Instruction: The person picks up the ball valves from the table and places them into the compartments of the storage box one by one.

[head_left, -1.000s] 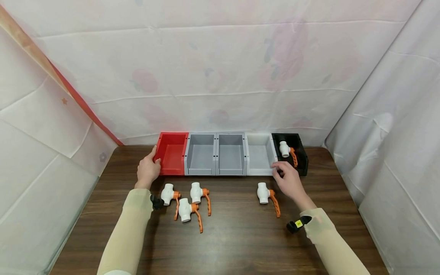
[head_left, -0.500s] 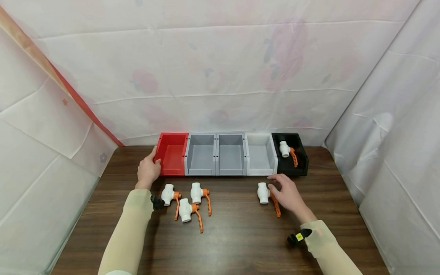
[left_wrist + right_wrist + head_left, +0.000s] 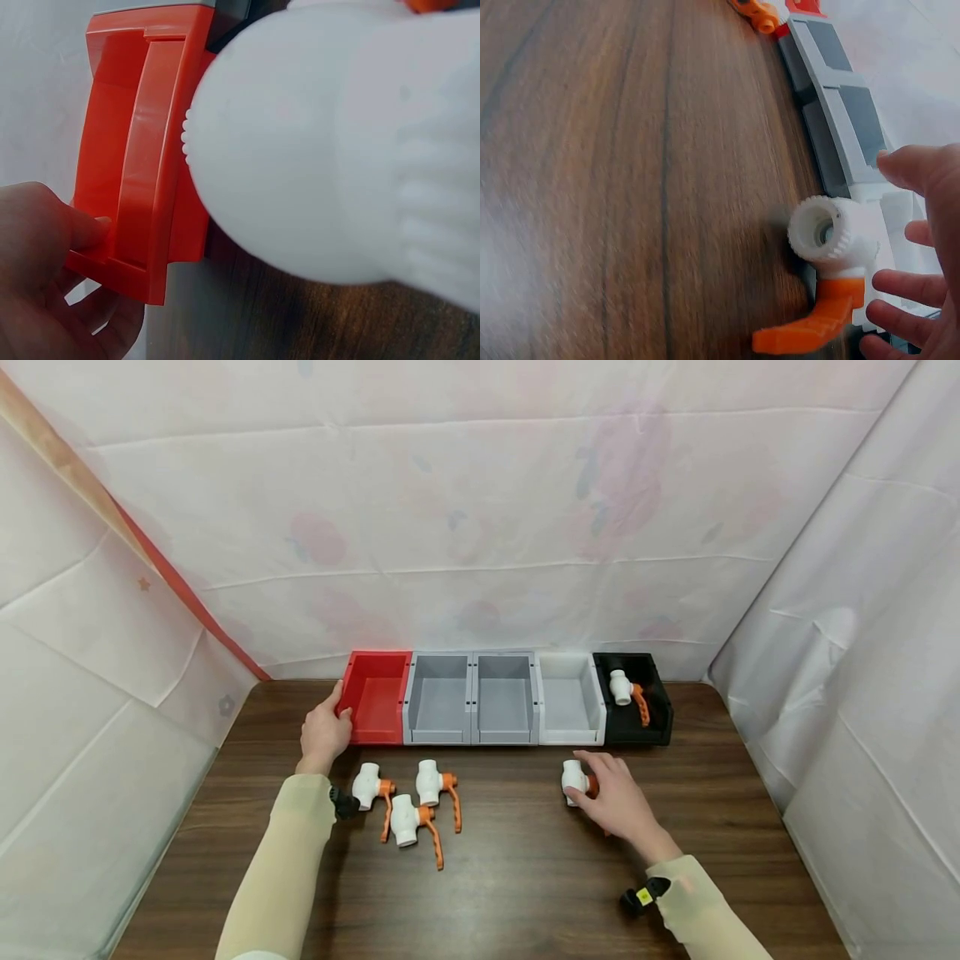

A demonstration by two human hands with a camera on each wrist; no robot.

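At the left end of the bin row, my left hand [image 3: 325,732] grips the side wall of the red bin [image 3: 377,700]; the left wrist view has the thumb over the rim and the fingers curled outside. My right hand [image 3: 617,795] hovers over a white ball valve [image 3: 573,781] with an orange lever on the right side of the table. Thumb and fingers are spread around this valve in the right wrist view, apart from its body [image 3: 844,232], and its orange lever [image 3: 810,326] shows below. In the head view the hand hides most of that lever.
Two grey bins [image 3: 438,700], a white bin [image 3: 570,697] and a black bin [image 3: 660,714] continue the row. Another ball valve [image 3: 621,687] lies in the black bin. Three more, including one valve [image 3: 405,820] in front, lie near my left forearm. A patterned cloth [image 3: 480,527] hangs behind.
My right hand has moved from the front of the white bin down toward me and slightly left, over the single valve. My left hand has stayed on the red bin.
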